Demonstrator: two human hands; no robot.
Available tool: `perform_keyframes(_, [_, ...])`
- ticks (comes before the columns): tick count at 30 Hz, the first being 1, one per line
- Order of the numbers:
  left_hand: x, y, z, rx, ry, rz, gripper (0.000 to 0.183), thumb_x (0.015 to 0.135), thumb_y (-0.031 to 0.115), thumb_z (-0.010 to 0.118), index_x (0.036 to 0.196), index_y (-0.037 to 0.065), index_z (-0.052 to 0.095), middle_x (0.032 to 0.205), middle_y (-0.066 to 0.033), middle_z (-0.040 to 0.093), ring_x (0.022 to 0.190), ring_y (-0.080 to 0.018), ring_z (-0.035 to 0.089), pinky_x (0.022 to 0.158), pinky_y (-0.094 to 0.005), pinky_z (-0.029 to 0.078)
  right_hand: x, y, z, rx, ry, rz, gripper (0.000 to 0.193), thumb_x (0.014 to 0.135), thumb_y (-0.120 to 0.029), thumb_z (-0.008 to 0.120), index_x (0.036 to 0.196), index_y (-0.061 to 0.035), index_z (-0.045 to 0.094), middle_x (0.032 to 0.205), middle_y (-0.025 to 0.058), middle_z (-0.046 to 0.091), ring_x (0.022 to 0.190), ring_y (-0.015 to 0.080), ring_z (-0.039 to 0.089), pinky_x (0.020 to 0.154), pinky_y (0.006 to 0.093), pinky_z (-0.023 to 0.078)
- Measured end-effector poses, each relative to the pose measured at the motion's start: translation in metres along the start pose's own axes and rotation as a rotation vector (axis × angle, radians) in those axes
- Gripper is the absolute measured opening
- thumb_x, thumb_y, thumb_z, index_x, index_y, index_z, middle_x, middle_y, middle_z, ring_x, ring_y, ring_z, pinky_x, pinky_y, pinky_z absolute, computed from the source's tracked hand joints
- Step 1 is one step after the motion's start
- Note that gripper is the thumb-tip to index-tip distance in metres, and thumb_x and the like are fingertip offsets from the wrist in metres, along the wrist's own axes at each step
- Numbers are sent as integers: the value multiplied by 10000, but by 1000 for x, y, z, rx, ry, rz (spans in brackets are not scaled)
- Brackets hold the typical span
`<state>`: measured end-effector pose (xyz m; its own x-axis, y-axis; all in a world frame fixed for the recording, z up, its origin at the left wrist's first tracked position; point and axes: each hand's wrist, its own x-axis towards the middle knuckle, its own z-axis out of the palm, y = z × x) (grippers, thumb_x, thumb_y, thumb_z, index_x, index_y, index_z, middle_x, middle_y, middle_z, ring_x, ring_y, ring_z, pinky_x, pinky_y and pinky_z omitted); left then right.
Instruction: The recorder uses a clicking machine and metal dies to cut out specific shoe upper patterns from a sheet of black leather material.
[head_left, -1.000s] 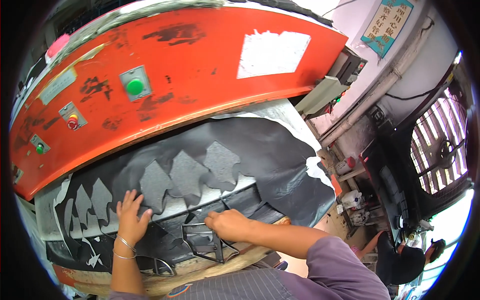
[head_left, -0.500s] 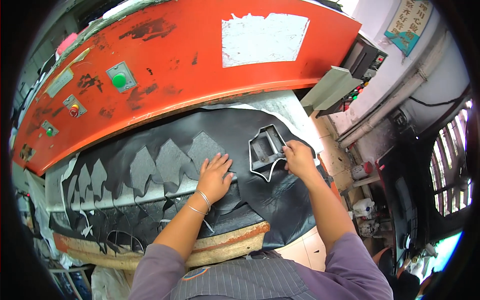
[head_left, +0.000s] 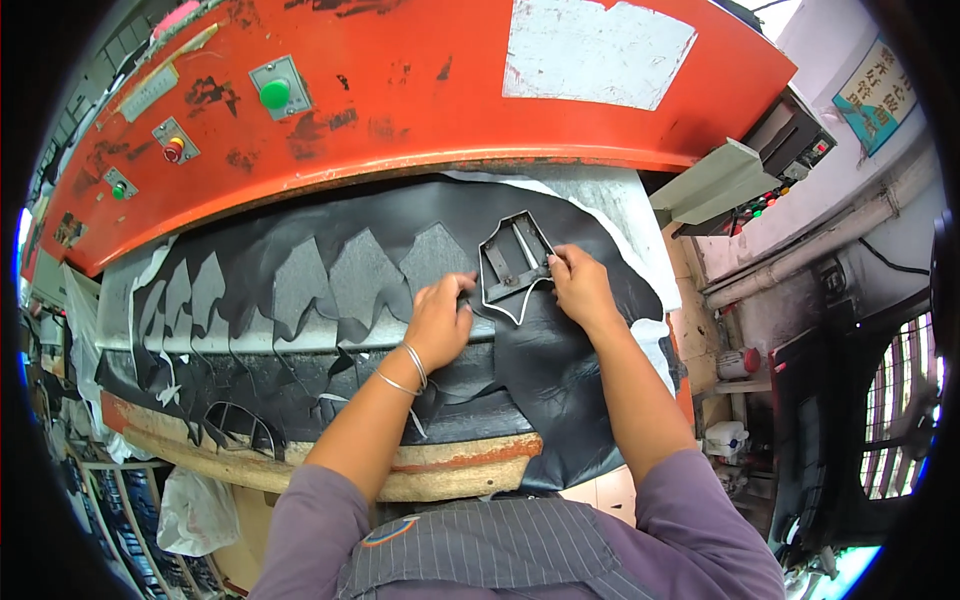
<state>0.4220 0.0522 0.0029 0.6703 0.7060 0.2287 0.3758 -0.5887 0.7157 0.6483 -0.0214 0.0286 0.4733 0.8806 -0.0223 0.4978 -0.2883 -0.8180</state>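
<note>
A steel cutting die (head_left: 513, 262), a pointed frame with crossbars and a bright edge, rests on a black leather sheet (head_left: 560, 375). My right hand (head_left: 583, 290) is closed on the die's right side, thumb and fingers at its rim. To the left of the die, my left hand (head_left: 440, 318) lies on the leather with bent fingers, the thumb apart and nothing visibly held. Its fingertips come close to the die without clearly touching it. Left of that hand, a row of pointed cut-outs (head_left: 370, 275) in the leather shows the grey surface beneath.
An orange press beam (head_left: 400, 110) with a green button (head_left: 274, 95) and a red knob (head_left: 174, 150) spans the far side. A control box (head_left: 790, 165) stands at far right. The bed's worn wooden front edge (head_left: 450, 470) runs nearest me. A wire loop (head_left: 240, 430) hangs at front left.
My view has shifted. The die has turned and come left over the leather with my right hand on it. My left hand, flat before, now has its fingers bent near the die.
</note>
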Motion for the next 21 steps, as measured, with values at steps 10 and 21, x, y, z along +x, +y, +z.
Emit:
perform_keyframes(10, [22, -8, -10, -1, -77, -6, 387, 768, -1, 519, 1149, 57, 486, 1209, -109, 598, 1192, -261, 499, 993, -395, 319, -52, 6, 24, -468, 107, -313, 941, 588, -531, 817, 1335, -88, 455, 1355, 269, 444, 1340, 391, 341, 1051, 516, 237])
perform_keyframes(21, [16, -17, -17, 83, -172, 55, 428, 765, 18, 556, 1169, 49, 419, 1314, -113, 542, 1294, -302, 408, 1019, -443, 305, -49, 4, 37, -455, 127, -318, 915, 577, -525, 821, 1310, -100, 474, 1319, 281, 468, 1335, 399, 346, 1050, 528, 236])
